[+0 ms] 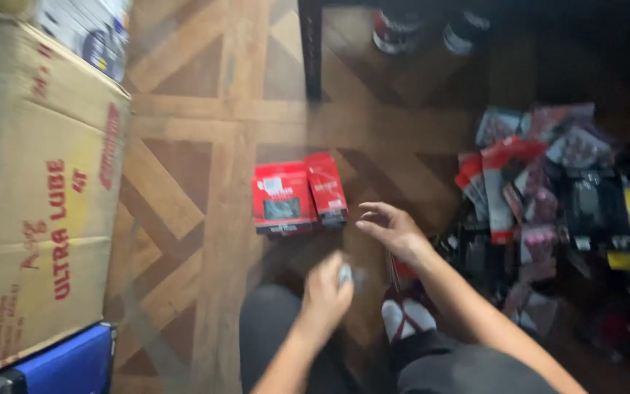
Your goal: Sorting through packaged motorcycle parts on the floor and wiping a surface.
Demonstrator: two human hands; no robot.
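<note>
Two red flat boxes (297, 197) lie side by side on the wooden parquet floor (184, 146), just ahead of me. My right hand (391, 230) hovers to their right with fingers spread and nothing in it. My left hand (327, 284) is closed around a small pale object (345, 274), too blurred to tell what it is, above my dark-trousered knee (275, 328). The whole view is motion-blurred.
A large cardboard box (30, 197) with red print fills the left side, with a blue container (67, 361) below it. A heap of packaged goods (555, 197) lies at the right. A dark furniture leg (310, 47) and two cans (395, 29) stand at the back.
</note>
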